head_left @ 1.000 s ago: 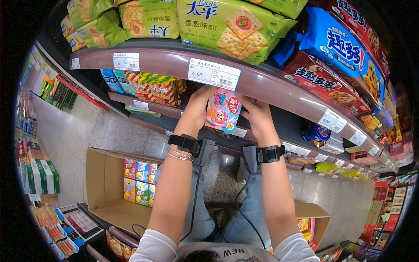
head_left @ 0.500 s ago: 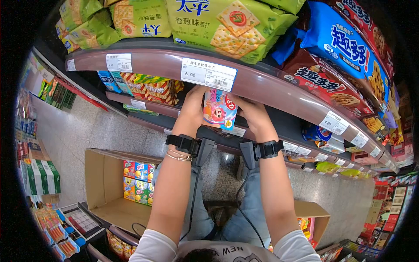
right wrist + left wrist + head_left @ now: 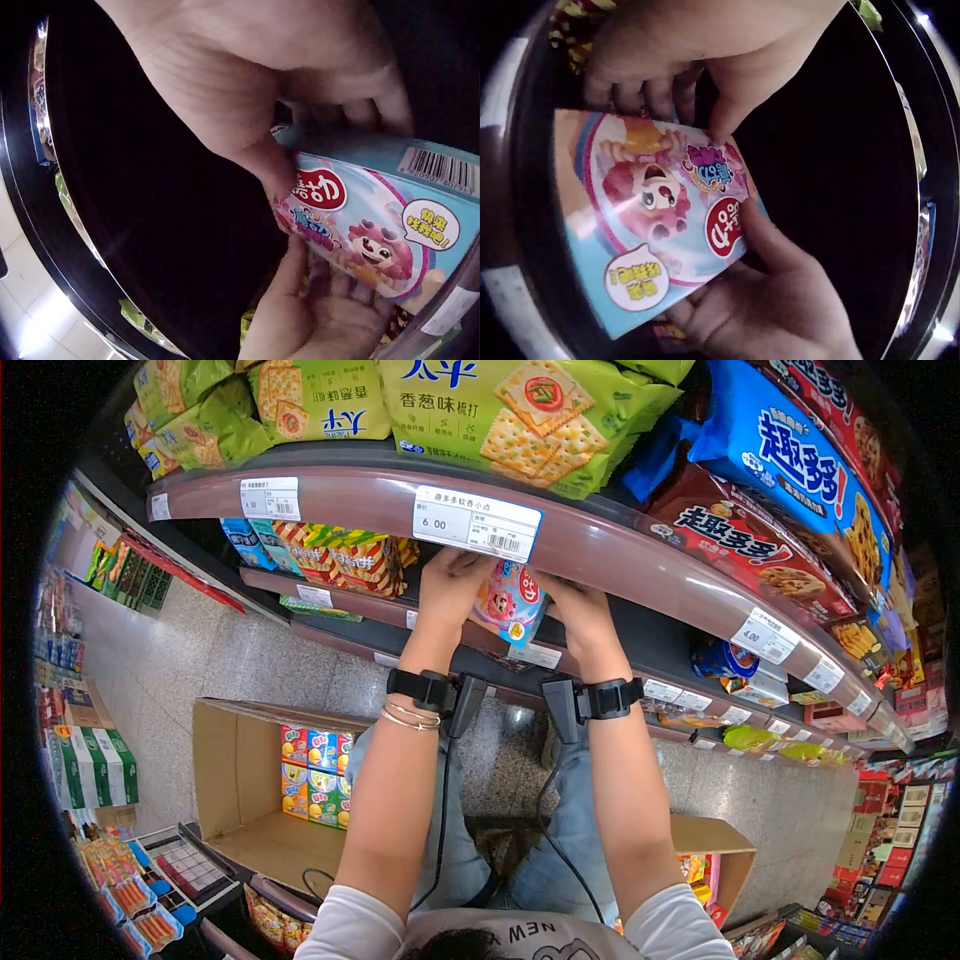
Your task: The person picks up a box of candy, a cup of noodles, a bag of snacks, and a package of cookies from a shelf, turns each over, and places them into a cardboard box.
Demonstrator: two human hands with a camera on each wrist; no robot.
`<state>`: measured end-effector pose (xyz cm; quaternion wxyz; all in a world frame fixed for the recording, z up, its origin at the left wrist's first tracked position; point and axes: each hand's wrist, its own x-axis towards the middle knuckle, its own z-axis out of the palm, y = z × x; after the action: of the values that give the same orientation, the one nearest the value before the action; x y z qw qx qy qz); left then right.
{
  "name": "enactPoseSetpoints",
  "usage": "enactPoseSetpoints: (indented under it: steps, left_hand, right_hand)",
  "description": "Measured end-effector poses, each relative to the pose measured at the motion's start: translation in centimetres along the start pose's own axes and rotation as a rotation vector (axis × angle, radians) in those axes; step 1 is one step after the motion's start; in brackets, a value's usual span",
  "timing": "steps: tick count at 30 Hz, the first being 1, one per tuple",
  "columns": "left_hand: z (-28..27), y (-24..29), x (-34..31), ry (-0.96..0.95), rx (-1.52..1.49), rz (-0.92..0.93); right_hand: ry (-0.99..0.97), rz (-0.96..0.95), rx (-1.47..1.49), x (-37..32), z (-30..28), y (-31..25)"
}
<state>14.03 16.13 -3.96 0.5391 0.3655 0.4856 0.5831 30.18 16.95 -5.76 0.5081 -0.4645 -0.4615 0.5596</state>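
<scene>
Between the two hands is a pink and blue box (image 3: pixel 509 606), tilted under the lip of the upper shelf (image 3: pixel 600 570). The left hand (image 3: pixel 449 592) is at its left side; in the left wrist view this hand (image 3: pixel 727 45) has its thumb against the box's edge (image 3: pixel 649 202) and its fingers partly hidden beyond it. The right hand (image 3: pixel 586 622) grips the other side. In the right wrist view, the right thumb lies on the printed face of the box (image 3: pixel 375 232), near the red logo, with the right fingers (image 3: pixel 367 112) partly hidden behind it.
Green cracker packs (image 3: pixel 540 420) and red and blue cookie packs (image 3: pixel 790 450) fill the upper shelf. Striped snack packs (image 3: pixel 345 558) lie left of the hands, a blue tub (image 3: pixel 724 659) right. An open carton (image 3: pixel 240 785) of small boxes stands on the floor.
The box has tilted and moved a little farther under the shelf lip, with less of its face showing. The left hand has risen slightly beside it.
</scene>
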Motion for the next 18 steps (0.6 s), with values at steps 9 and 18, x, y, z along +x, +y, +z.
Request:
enactPoseSetpoints:
  steps: [9, 18]
  left_hand:
    - [1.0, 1.1, -0.8, -0.31, 0.085, 0.028]
    - [0.7, 0.9, -0.5, -0.326, 0.156, -0.015]
  right_hand:
    - [-0.095, 0.008, -0.022, -1.0, 0.3, -1.5]
    - [-0.116, 0.094, 0.165, -1.6, 0.5, -3.3]
